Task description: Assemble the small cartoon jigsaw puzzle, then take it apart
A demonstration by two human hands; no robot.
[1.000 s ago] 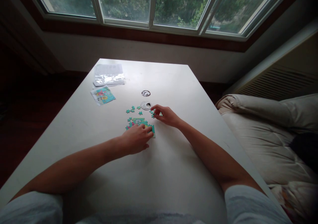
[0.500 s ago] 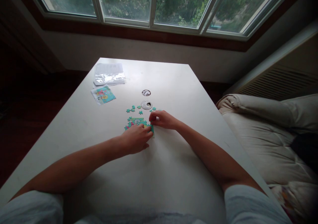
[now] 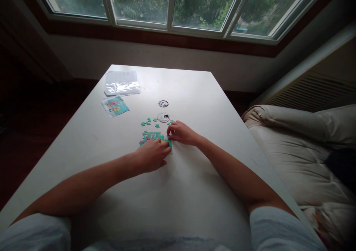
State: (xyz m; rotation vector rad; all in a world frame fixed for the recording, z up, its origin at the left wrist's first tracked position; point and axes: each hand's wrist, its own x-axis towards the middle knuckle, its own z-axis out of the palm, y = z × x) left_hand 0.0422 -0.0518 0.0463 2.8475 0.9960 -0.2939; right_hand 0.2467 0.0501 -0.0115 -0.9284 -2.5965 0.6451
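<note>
A partly joined jigsaw puzzle (image 3: 154, 135), teal with pink and yellow parts, lies flat on the white table. My left hand (image 3: 153, 154) rests over its near side with the fingers stretched across it, hiding much of the picture. At the puzzle's right edge, my right hand (image 3: 181, 133) has thumb and forefinger pinched together on a small teal puzzle piece, mostly covered by the fingertips. Several loose puzzle pieces (image 3: 157, 126) are scattered just beyond the puzzle, some close to my right knuckles.
Two round holes pierce the table (image 3: 211, 176); a ring-shaped grommet (image 3: 163, 117) sits in the nearer one. At the far left lie a picture card (image 3: 116, 106) and a clear plastic packet with papers (image 3: 122, 83). A cushioned beige seat (image 3: 294, 150) stands on the right.
My right hand has shifted very slightly, its fingers curling a little differently at the puzzle's edge. My left hand stays in place on the puzzle.
</note>
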